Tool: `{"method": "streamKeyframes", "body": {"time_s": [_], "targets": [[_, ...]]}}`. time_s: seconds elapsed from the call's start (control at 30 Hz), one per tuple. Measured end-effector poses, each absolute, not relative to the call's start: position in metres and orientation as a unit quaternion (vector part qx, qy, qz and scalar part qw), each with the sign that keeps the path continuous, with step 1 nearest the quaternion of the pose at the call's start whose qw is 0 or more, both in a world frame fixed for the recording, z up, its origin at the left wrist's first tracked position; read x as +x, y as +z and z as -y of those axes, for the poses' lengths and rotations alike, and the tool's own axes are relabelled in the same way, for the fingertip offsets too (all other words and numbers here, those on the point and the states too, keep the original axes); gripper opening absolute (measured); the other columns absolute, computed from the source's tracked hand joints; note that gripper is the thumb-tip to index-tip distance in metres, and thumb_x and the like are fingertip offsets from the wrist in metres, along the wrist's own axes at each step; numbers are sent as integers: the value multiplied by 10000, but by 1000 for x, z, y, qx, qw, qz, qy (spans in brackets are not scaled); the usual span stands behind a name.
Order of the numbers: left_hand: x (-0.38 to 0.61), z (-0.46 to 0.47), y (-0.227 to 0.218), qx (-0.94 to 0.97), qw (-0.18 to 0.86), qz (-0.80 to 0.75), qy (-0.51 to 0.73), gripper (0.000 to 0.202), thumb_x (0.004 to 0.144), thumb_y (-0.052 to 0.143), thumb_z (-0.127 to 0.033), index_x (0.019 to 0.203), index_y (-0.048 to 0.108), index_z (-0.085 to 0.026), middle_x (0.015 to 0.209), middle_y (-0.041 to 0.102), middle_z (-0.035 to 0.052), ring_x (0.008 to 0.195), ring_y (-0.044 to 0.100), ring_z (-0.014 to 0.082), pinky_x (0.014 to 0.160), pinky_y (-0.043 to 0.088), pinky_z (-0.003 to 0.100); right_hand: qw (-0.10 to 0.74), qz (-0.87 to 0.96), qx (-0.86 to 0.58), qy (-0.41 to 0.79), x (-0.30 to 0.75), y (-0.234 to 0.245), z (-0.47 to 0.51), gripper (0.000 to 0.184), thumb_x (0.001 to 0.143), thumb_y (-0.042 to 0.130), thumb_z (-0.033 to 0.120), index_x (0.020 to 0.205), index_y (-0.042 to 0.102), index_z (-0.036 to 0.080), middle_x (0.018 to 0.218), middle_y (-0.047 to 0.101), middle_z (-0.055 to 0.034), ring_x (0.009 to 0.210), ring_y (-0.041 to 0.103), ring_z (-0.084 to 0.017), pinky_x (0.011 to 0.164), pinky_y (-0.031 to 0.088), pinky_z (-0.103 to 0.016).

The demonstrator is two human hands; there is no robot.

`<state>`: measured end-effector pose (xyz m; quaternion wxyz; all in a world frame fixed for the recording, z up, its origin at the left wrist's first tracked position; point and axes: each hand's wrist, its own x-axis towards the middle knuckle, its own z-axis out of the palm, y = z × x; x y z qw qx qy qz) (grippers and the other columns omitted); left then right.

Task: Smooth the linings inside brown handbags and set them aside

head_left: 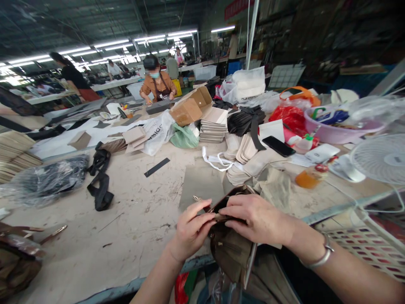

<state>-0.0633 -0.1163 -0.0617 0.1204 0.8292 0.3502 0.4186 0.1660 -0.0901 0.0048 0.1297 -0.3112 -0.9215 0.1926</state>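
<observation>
Both my hands hold a brown leather bag at the near edge of the worktable. My left hand pinches the bag's top edge, fingers closed on it. My right hand grips the same rim from the right, fingers curled over the opening. A small metal clasp shows just above my left fingers. The bag's body hangs below the table edge. A grey flat sheet lies on the table right behind the bag.
Stacks of cut beige pieces, a black phone, black straps, cardboard boxes, plastic bags, a pink basin and a white fan crowd the table. A person in a brown top works at the far end; others stand behind.
</observation>
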Motion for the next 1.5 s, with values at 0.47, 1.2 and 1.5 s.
{"method": "streamKeyframes", "body": {"time_s": [0.47,1.2,1.5], "targets": [[-55,115,-55,811,174,-361,426,177,811,564,-85,928,641,-192,1204,547,109,1113,531,211,918,484,361,150,911,-340,181,161,-1,91,111,861,542,231,889,649,225,826,580,-11,768,545,-127,650,374,-234],[-56,113,-65,768,212,-404,450,489,780,668,-179,1236,493,-203,1140,643,90,1129,563,233,1014,435,458,162,898,-374,165,153,-1,89,222,927,456,267,846,655,209,830,583,-10,745,555,-110,656,381,-221],[-50,112,-68,731,197,-472,451,373,803,647,-207,1169,576,-212,1112,667,61,1006,637,200,903,534,353,160,878,-435,118,144,-1,85,273,937,417,276,798,634,186,820,585,-27,732,555,-119,634,376,-233]]}}
